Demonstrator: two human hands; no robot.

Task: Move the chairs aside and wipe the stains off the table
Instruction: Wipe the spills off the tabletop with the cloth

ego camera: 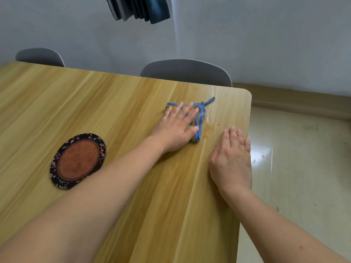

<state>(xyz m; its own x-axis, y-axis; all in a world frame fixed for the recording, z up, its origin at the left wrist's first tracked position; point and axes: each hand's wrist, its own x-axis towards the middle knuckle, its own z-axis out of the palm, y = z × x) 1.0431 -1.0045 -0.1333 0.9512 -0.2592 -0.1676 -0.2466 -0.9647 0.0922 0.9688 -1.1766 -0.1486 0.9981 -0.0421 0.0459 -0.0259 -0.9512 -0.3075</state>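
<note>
My left hand lies flat with straight fingers on a folded cloth with blue edging, pressing it onto the wooden table near the far right corner. Small orange stains and a wet streak sit just right of the cloth. My right hand rests flat, palm down, on the table's right edge, holding nothing. Two grey chairs stand behind the far edge: one behind the cloth, one at far left.
A round brown coaster with a dark patterned rim lies on the table at left, partly under my left forearm. Pale tiled floor opens to the right of the table. A grey wall and a dark hanging curtain are behind.
</note>
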